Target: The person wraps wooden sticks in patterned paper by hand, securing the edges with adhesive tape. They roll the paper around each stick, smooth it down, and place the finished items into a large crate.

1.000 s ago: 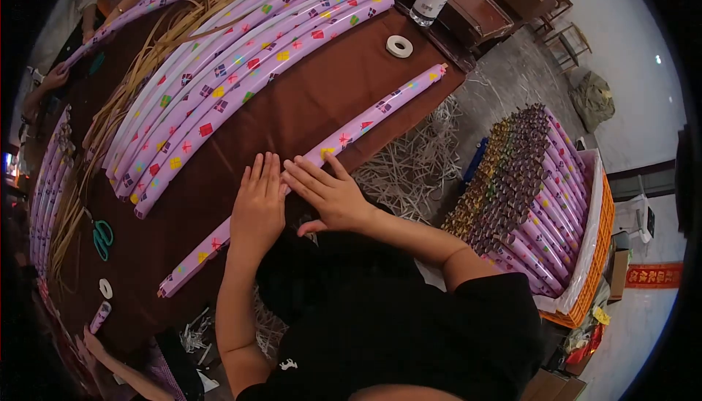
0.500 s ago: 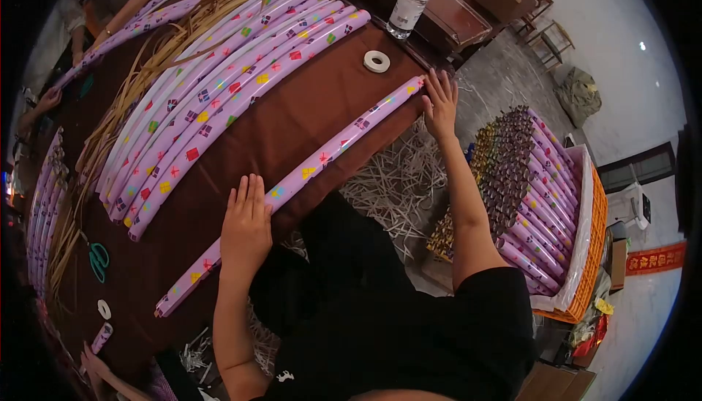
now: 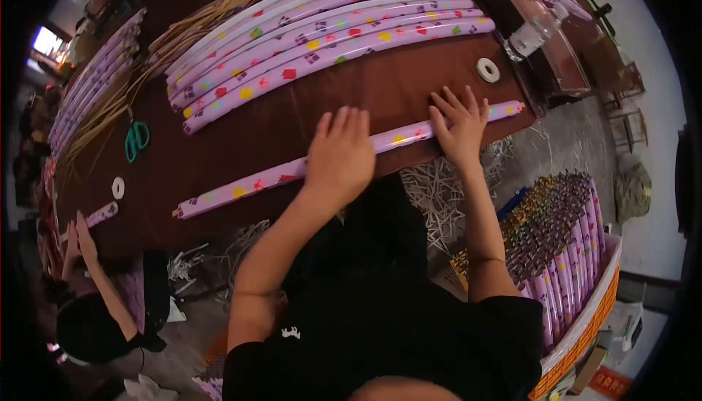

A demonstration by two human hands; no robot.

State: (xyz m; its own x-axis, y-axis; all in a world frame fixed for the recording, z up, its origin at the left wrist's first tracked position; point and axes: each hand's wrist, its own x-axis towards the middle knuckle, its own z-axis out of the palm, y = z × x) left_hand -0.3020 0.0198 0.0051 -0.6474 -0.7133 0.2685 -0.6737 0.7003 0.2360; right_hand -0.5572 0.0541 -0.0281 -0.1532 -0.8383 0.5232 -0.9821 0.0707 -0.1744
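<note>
A long, thin roll wrapped in glossy lilac gift paper with a coloured present print [image 3: 248,184] lies near the table's front edge. Over its middle lies my left hand [image 3: 341,156], slightly blurred, fingers stretched out. Farther along, toward the roll's right end, my right hand [image 3: 462,129] rests on it with fingers spread. Neither hand grips anything. Behind the roll, several longer lilac paper tubes [image 3: 329,57] lie side by side. A white roll of tape [image 3: 488,70] sits beyond my right hand.
Green-handled scissors [image 3: 137,140] and another tape roll [image 3: 118,187] lie at left. A water bottle [image 3: 534,35] stands at the back right. An orange basket [image 3: 585,342] of finished-looking rolls is at right. A co-worker's hands [image 3: 80,236] touch a short roll. Paper shreds [image 3: 439,196] cover the floor.
My left hand has slid right along the roll. My right hand has moved inward from the roll's far end onto its surface. The head view has turned, and the roll looks flatter.
</note>
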